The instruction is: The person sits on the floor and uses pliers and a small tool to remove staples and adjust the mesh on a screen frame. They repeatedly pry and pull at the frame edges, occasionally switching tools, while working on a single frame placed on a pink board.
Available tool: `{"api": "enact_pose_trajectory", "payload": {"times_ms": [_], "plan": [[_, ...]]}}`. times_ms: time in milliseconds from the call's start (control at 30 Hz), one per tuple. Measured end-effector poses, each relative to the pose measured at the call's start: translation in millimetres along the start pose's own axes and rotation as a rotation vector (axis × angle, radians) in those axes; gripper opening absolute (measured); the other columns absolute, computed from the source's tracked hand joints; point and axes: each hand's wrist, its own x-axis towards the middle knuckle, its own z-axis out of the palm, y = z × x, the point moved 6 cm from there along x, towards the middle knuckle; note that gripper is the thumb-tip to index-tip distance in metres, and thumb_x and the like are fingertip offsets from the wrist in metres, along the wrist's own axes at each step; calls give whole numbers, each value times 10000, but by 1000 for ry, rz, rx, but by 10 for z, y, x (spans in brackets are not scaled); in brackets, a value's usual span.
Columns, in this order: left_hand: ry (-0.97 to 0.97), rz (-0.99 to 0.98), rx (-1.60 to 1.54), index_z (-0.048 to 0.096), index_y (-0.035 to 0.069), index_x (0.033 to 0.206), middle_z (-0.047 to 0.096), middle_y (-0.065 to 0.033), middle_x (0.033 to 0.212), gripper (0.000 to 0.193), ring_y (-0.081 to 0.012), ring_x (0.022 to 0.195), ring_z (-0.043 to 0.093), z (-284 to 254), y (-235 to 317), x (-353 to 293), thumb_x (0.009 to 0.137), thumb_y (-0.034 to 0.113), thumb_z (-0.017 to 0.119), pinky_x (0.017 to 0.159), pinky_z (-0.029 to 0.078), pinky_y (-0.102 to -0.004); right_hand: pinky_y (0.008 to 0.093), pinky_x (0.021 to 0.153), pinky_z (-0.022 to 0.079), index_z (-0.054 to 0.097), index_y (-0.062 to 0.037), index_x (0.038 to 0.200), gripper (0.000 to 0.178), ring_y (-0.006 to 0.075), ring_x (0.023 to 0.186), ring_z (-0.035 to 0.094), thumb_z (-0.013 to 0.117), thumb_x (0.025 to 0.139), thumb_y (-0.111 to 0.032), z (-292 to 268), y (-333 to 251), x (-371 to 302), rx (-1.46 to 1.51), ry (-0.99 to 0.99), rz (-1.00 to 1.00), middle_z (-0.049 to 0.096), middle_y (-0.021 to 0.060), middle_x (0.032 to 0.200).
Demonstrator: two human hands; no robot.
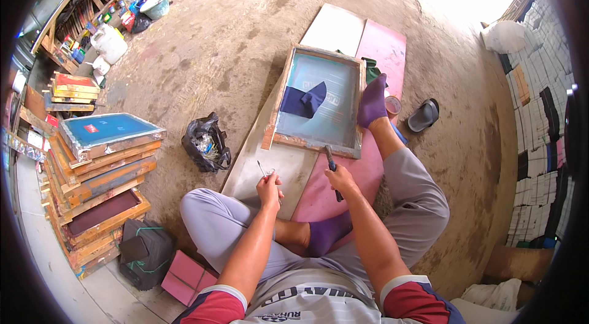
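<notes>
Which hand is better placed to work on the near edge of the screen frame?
Right, probably. The right hand holds a dark tool whose tip already sits at the wooden screen frame. The left hand holds a small metal piece short of it.

frame (319, 103) on boards, ctr | frame stack (101, 183) far l | bag (207, 142) btw | sandal (423, 115) r of frame

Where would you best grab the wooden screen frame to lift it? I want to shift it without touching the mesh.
Probably the near wooden rail of the screen frame, toward its left corner, fingers curling under from the person's side. The frame lies flat, the rails are its only rigid edges, and a purple-socked foot rests on the right rail; dark ink sits on the mesh.
</notes>
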Motion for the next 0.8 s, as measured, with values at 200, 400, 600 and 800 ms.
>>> {"api": "enact_pose_trajectory", "payload": {"times_ms": [200,400,600,800], "plan": [[-10,-6,7,652,12,952,616,-63,770,273,-125,370,448,43,-18,16,1002,280,669,349,365,-294,467,786,539,652,3,1138,429,338,853,691,649,927,-371,-242,-122,68,-322,-38,-136,695,212,941],[-17,-18,23,646,23,968,620,-63,778,270,-125,374,457,67,-44,32,998,291,668,354,376,-294,512,1009,512,691,16,1226,497,447,1172,664,630,909,-362,-400,-272,31,-365,-134,-35,697,301,1218],[-16,-20,21,647,13,956,617,-63,770,252,-121,367,456,85,-29,-10,1002,261,661,350,374,-289,529,988,529,726,7,1169,447,462,1133,679,613,911,-339,-524,-338,-111,-484,24,-21,722,288,1160],[-31,-7,43,649,12,956,626,-70,775,250,-121,374,464,84,-43,-6,1003,257,662,353,376,-288,552,944,545,746,-35,1090,357,464,1074,695,598,920,-312,-450,-136,-87,-431,90,-88,739,267,1096]]}}
